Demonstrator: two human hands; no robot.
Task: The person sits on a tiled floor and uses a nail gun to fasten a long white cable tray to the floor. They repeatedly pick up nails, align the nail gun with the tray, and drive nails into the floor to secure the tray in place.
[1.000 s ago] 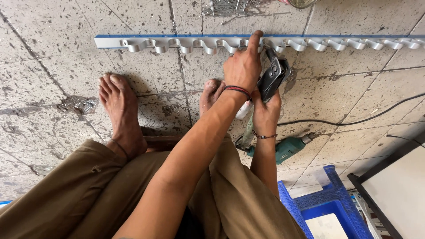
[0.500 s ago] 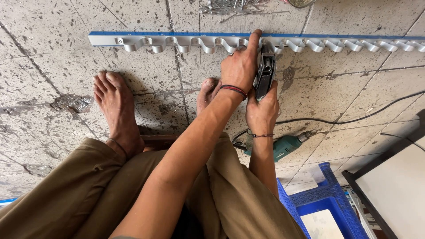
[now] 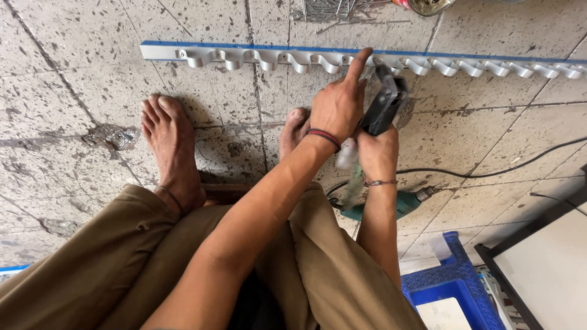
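A long grey metal rail (image 3: 202, 56) with a blue edge and a row of curved hooks lies across the stone floor. My left hand (image 3: 339, 110), with a red and black band at the wrist, presses its forefinger on the rail near the middle. My right hand (image 3: 376, 153) is just below it and grips a dark grey hand tool (image 3: 384, 105). The tool's head sits at the rail beside my left fingertip. My bare feet (image 3: 171, 146) rest on the floor in front of the rail.
A green power drill (image 3: 400, 205) lies on the floor under my right forearm, and its black cable (image 3: 489, 164) runs off to the right. A blue plastic crate (image 3: 449, 284) and a white board (image 3: 550, 269) stand at the lower right. Loose nails (image 3: 339, 9) lie beyond the rail.
The tool stood more upright against the rail half a second ago and now leans to the right again. My left forefinger stays on the rail.
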